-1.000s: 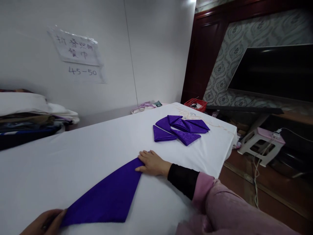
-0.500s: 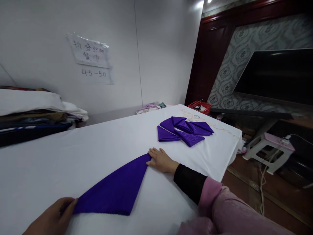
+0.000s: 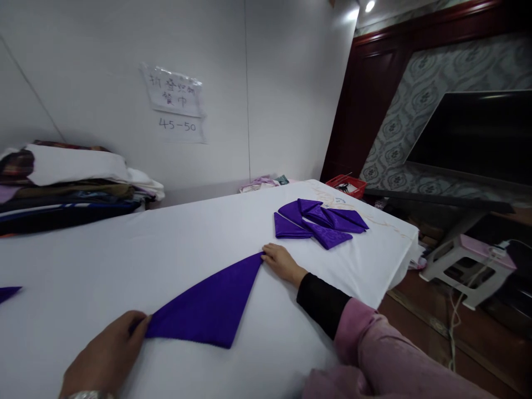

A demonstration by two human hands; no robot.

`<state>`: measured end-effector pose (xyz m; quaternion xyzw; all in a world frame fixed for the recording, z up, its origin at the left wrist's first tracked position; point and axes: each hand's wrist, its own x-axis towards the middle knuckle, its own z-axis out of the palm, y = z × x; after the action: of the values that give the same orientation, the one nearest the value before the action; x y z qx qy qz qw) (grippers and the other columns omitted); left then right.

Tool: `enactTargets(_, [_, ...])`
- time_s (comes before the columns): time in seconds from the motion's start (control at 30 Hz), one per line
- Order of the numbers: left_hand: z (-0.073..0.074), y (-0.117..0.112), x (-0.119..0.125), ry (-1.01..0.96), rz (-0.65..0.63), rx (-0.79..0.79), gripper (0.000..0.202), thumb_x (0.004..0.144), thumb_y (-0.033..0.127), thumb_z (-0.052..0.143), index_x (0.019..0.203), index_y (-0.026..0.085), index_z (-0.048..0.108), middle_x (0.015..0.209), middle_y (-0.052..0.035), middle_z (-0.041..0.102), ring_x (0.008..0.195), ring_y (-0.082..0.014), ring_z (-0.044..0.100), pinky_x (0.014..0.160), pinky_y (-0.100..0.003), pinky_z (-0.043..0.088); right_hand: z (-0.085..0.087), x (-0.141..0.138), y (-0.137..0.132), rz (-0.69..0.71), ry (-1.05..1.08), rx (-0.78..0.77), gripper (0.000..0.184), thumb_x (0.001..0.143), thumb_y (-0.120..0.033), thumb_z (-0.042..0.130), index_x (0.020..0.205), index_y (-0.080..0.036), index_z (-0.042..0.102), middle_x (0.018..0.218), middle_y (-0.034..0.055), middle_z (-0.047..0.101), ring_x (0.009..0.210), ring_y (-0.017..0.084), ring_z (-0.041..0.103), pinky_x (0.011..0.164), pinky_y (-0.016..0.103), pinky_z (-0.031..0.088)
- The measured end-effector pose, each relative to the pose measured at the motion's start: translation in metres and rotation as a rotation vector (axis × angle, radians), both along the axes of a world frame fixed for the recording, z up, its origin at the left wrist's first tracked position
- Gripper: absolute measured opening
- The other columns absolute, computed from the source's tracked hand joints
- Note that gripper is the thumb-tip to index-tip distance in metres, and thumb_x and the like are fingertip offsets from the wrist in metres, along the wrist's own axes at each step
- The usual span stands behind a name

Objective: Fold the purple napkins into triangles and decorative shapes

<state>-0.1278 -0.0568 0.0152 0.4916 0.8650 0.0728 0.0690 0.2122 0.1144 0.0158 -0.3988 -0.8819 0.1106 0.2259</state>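
Observation:
A purple cloth napkin (image 3: 208, 305), folded into a flat pointed shape, lies on the white tablecloth (image 3: 291, 332) in front of me. Its left corner is pinched between the thumb and fingers of my left hand (image 3: 110, 352). At its far right tip, my right hand (image 3: 282, 261) grips the corner with fingers drawn together. Beyond my right hand lies a group of several folded purple napkins (image 3: 324, 221), some overlapping. The tip of another purple cloth (image 3: 8, 292) shows at the left edge.
A stack of folded clothes (image 3: 78, 180) stands at the back left by the wall. Near the far end are a red basket (image 3: 347, 185) and some pale fabric (image 3: 261, 183). A stool (image 3: 469, 269) with a cable is on the floor at right.
My right hand's fingers, spread at the tip before, are now closed on it. The view has shifted left, so the purple tip and more of the clothes stack show at left.

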Motion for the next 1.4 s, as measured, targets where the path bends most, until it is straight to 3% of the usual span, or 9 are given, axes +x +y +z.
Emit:
enactTargets(0.1, [0.019, -0.006, 0.012, -0.132, -0.052, -0.023, 0.036, 0.089, 0.043, 0.031, 0.095, 0.023, 0.06, 0.09, -0.0019, 0.069, 0.079, -0.0206, 0.063, 0.064, -0.026, 0.042, -0.007, 0.003, 0.004, -0.084, 0.061, 0.002, 0.022, 0.092, -0.029, 0.046, 0.1, -0.018, 0.062, 0.106, 0.0078, 0.063, 0.105, 0.018, 0.052, 0.093, 0.03, 0.035])
enactTargets(0.2, [0.026, -0.009, 0.019, -0.13, -0.059, 0.011, 0.033, 0.087, 0.041, 0.033, 0.093, 0.021, 0.059, 0.092, -0.0052, 0.068, 0.081, -0.0225, 0.062, 0.064, -0.028, 0.041, -0.012, 0.008, 0.008, -0.179, 0.128, -0.021, 0.027, 0.091, -0.028, 0.043, 0.106, -0.016, 0.062, 0.113, 0.0106, 0.061, 0.109, 0.021, 0.052, 0.093, 0.033, 0.036])
enactTargets(0.37, [0.019, -0.01, 0.02, -0.115, -0.028, 0.062, 0.028, 0.085, 0.04, 0.037, 0.088, 0.023, 0.059, 0.094, -0.0053, 0.066, 0.081, -0.022, 0.061, 0.063, -0.028, 0.041, -0.013, 0.016, 0.014, -0.249, 0.169, -0.092, 0.026, 0.089, -0.027, 0.042, 0.091, -0.018, 0.067, 0.092, 0.0063, 0.067, 0.084, 0.019, 0.06, 0.074, 0.028, 0.043])
enactTargets(0.73, [0.012, -0.011, 0.018, -0.124, -0.035, 0.143, 0.023, 0.084, 0.037, 0.04, 0.084, 0.023, 0.059, 0.089, -0.0024, 0.065, 0.078, -0.0191, 0.06, 0.062, -0.027, 0.04, -0.002, -0.005, 0.012, -0.235, 0.061, -0.222, 0.031, 0.084, -0.044, 0.049, 0.073, -0.02, 0.066, 0.07, 0.0017, 0.065, 0.064, 0.016, 0.055, 0.056, 0.025, 0.033])
enactTargets(1.0, [0.007, -0.017, 0.019, -0.131, -0.038, 0.179, 0.02, 0.084, 0.034, 0.042, 0.084, 0.022, 0.058, 0.087, -0.0015, 0.063, 0.077, -0.0174, 0.058, 0.064, -0.027, 0.039, 0.001, -0.023, 0.033, -0.225, 0.041, -0.338, 0.032, 0.08, -0.046, 0.053, 0.068, -0.019, 0.064, 0.066, 0.0025, 0.064, 0.059, 0.015, 0.053, 0.052, 0.025, 0.031])
enactTargets(1.13, [0.006, -0.019, 0.019, -0.139, -0.034, 0.187, 0.019, 0.084, 0.033, 0.042, 0.082, 0.023, 0.058, 0.086, -0.0011, 0.063, 0.077, -0.0171, 0.058, 0.064, -0.027, 0.039, -0.002, -0.031, 0.042, -0.205, 0.076, -0.388, 0.022, 0.075, -0.036, 0.059, 0.063, -0.018, 0.061, 0.06, 0.0014, 0.061, 0.055, 0.013, 0.052, 0.051, 0.024, 0.032])
enactTargets(1.3, [0.008, -0.021, 0.02, -0.15, 0.006, 0.201, 0.019, 0.084, 0.033, 0.042, 0.08, 0.023, 0.057, 0.084, -0.0002, 0.062, 0.074, -0.0164, 0.057, 0.061, -0.026, 0.037, -0.003, -0.034, 0.049, -0.174, 0.172, -0.498, 0.02, 0.078, -0.032, 0.053, 0.066, -0.017, 0.059, 0.044, -0.0031, 0.052, 0.04, 0.011, 0.047, 0.042, 0.021, 0.033])
enactTargets(1.4, [0.011, -0.022, 0.017, -0.15, 0.043, 0.245, 0.017, 0.083, 0.032, 0.043, 0.08, 0.023, 0.057, 0.083, 0.0002, 0.062, 0.072, -0.0157, 0.056, 0.061, -0.026, 0.037, 0.0, -0.04, 0.056, -0.139, 0.245, -0.514, 0.021, 0.079, -0.034, 0.052, 0.068, -0.018, 0.057, 0.047, -0.0032, 0.053, 0.042, 0.01, 0.048, 0.043, 0.021, 0.036])
